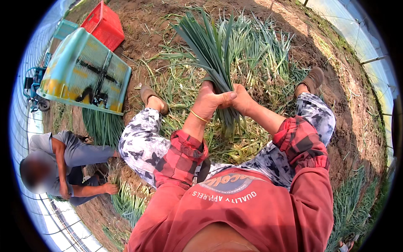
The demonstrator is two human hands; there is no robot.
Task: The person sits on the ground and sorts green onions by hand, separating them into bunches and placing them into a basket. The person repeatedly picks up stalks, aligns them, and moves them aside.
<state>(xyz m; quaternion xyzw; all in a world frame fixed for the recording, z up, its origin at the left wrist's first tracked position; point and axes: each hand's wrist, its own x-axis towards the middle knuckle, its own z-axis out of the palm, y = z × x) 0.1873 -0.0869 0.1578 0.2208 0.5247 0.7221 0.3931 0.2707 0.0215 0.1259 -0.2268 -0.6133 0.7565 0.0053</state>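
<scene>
Both of my hands grip a thick bunch of long, flat, green leaf vegetables (209, 50), which look like garlic chives. My left hand (209, 98), with a yellow bangle at the wrist, wraps it from the left, its thumb laid across the front. From the right, my right hand (241, 100) closes round the same bunch. The leaves fan out away from me; the other end hangs between my forearms and is blurred. Just beyond my hands, a wide heap of similar cut plants (261, 47) lies on the ground. Yellowish leaf scraps (189, 126) cover the soil between my legs.
At left a turquoise plastic crate (91, 72) rests on greens (104, 126), near a red crate (105, 26). A person (63, 167) sits low at left, one hand by a row of plants (127, 200). More greens (352, 201) lie at right. Plastic-film greenhouse walls (355, 28) curve around.
</scene>
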